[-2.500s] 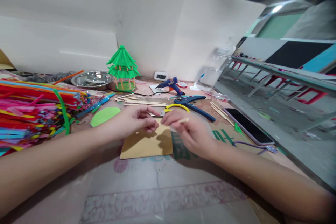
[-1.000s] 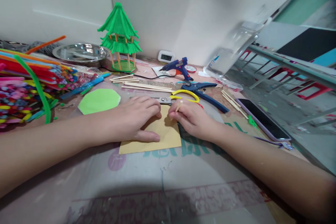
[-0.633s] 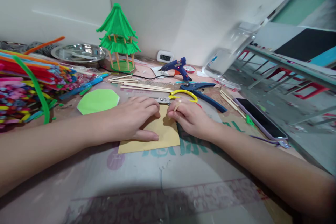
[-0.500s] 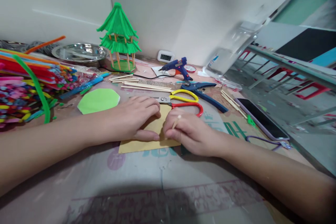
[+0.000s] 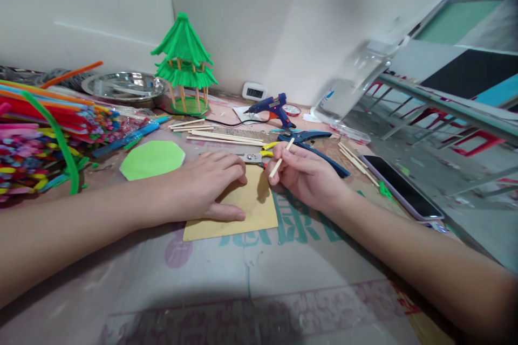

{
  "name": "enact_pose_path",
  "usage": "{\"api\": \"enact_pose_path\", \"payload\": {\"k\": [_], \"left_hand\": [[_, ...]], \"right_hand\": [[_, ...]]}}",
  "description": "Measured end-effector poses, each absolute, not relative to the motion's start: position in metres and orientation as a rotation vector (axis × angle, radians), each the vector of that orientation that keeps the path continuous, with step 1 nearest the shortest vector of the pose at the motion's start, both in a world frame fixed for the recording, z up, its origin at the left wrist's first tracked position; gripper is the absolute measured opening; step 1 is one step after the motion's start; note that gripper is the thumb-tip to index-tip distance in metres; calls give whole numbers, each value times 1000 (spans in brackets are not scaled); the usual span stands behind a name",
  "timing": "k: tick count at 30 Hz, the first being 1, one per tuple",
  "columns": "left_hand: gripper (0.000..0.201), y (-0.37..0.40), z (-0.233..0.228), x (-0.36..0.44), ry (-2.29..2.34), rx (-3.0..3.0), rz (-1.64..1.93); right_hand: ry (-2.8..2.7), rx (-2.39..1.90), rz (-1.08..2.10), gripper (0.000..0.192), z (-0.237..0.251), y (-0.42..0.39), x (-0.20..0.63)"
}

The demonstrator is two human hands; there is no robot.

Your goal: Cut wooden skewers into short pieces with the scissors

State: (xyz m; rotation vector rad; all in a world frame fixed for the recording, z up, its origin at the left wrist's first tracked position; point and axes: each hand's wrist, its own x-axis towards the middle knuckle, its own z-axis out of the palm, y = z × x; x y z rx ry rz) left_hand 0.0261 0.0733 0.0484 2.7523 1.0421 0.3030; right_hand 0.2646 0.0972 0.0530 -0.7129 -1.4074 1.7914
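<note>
My left hand (image 5: 214,186) lies open on a piece of yellow-brown card (image 5: 253,210), thumb apart from the fingers. Between the thumb and fingers of my right hand (image 5: 307,172) is a short wooden stick (image 5: 282,158), held slantwise just above the card's right side. Behind both hands lie scissors (image 5: 253,158) with yellow and red handles, partly hidden by my hands. A light green octagonal sheet (image 5: 152,160) rests beyond my left wrist.
Behind stand a green pagoda model (image 5: 184,64), a blue glue gun (image 5: 272,109) and a small timer (image 5: 254,91). Pipe cleaners (image 5: 48,135) pile up at left beside a metal dish (image 5: 125,85). Blue pliers (image 5: 319,151), loose sticks (image 5: 226,137) and a phone (image 5: 400,186) lie around.
My right hand has lifted off the card and moved right and back, the stick now showing at length in its fingers. My left hand has stayed in place.
</note>
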Motion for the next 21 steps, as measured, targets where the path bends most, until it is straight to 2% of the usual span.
{"api": "enact_pose_path", "payload": {"k": [14,21], "left_hand": [[51,74,46,25,1029,2762,327],[51,74,45,24,1036,2768,329]], "right_hand": [[-1518,-710,1714,35,46,95,263],[-1668,-751,1576,31,44,93,261]]}}
